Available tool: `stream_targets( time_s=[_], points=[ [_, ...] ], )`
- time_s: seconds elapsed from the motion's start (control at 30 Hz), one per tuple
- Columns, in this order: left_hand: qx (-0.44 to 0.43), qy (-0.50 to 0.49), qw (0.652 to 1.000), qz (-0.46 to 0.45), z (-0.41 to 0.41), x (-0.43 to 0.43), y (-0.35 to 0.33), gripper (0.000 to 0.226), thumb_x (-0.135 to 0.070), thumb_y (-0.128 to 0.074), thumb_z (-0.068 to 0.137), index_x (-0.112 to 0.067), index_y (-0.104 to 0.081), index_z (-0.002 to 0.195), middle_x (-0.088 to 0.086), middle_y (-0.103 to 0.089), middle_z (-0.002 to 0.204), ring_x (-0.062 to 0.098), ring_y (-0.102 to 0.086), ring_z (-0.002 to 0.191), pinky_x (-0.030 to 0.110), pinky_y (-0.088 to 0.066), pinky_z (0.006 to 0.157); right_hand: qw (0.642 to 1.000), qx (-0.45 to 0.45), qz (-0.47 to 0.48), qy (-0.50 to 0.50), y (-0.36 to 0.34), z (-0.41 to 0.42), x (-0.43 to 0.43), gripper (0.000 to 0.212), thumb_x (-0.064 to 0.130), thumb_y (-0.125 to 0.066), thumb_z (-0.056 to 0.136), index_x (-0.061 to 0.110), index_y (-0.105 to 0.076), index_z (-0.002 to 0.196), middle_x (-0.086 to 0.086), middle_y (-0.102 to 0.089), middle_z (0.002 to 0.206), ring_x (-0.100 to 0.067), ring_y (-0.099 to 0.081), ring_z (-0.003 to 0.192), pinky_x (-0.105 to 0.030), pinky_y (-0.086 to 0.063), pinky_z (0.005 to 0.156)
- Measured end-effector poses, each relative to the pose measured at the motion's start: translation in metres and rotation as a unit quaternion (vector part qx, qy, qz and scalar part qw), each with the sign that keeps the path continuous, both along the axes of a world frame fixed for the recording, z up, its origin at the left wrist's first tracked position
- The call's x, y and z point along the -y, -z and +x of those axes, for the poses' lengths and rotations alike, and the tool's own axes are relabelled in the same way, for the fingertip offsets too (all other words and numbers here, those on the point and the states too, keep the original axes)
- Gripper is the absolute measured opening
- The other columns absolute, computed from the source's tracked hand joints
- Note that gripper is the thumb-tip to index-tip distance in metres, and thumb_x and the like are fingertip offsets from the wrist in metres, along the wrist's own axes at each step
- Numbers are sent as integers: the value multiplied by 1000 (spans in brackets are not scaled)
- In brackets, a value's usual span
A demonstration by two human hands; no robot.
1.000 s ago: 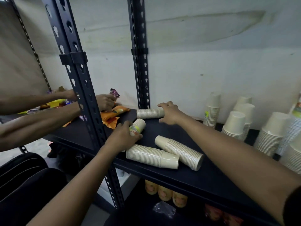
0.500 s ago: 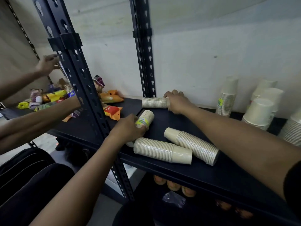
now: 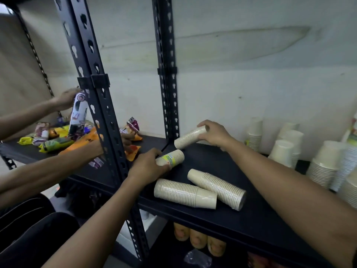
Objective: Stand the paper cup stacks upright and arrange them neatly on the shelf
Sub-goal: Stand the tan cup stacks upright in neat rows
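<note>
Head view: right hand (image 3: 214, 135) grips far stack (image 3: 190, 137), tilted, probably for standing it upright. Left hand (image 3: 146, 167) clasps labelled stack (image 3: 172, 158), lying nearer.

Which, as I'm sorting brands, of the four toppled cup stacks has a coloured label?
The short stack gripped by the left hand: a green-and-yellow label wraps it. The tilted stack in the right hand and the two front stacks are plain.

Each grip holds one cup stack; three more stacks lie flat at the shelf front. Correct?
No, only two lie flat at the front of the shelf, the front-left stack and the front-right stack; the head view shows it. The rest is right: the left grip holds the labelled stack, the right grip the plain stack.
</note>
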State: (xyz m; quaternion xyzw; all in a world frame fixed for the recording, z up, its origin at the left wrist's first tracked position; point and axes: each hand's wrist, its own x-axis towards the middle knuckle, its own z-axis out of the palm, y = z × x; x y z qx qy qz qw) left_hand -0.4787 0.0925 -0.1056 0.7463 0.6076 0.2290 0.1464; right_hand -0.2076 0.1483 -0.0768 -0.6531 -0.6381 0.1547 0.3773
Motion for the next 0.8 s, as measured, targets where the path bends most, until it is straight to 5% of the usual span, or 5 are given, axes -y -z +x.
stream_targets(
  time_s=[0.13, 0.4, 0.6, 0.8],
  points=[
    [86, 0, 996, 32, 3, 1, -22, 75, -52, -88, 67, -25, -58, 130, 2, -69, 110, 16, -67, 90, 34, -58, 75, 993, -96, 70, 28, -30, 5, 35, 42, 17, -71, 75, 28, -61, 114, -2, -64, 112, -19, -61, 90, -35, -54, 80],
    [187, 6, 978, 93, 24, -9, -58, 65, -44, -96, 58, -25, -57, 106, -1, -65, 98, 11, -59, 82, 22, -39, 57, 960, -190, 162, 127, -47, 25, 86, 51, 34, -70, 73, 28, -59, 122, 10, -58, 115, -19, -64, 102, -47, -58, 88],
    [256, 77, 961, 72, 58, -34, -48, 71, -25, -96, 64, -27, -50, 118, -7, -66, 98, 13, -66, 91, 23, -51, 69, 959, -177, 158, 154, -30, 29, 82, 49, 23, -70, 84, 19, -59, 132, 2, -61, 123, -18, -62, 106, -41, -56, 92],
    [289, 166, 942, 39, 105, -77, -28, 70, -12, -89, 75, -29, -47, 129, 0, -61, 119, 17, -65, 102, 21, -56, 72, 971, -133, 121, 159, -20, 37, 63, 49, 24, -71, 88, 14, -53, 133, -3, -66, 122, -18, -62, 97, -25, -43, 80]
  ],
)
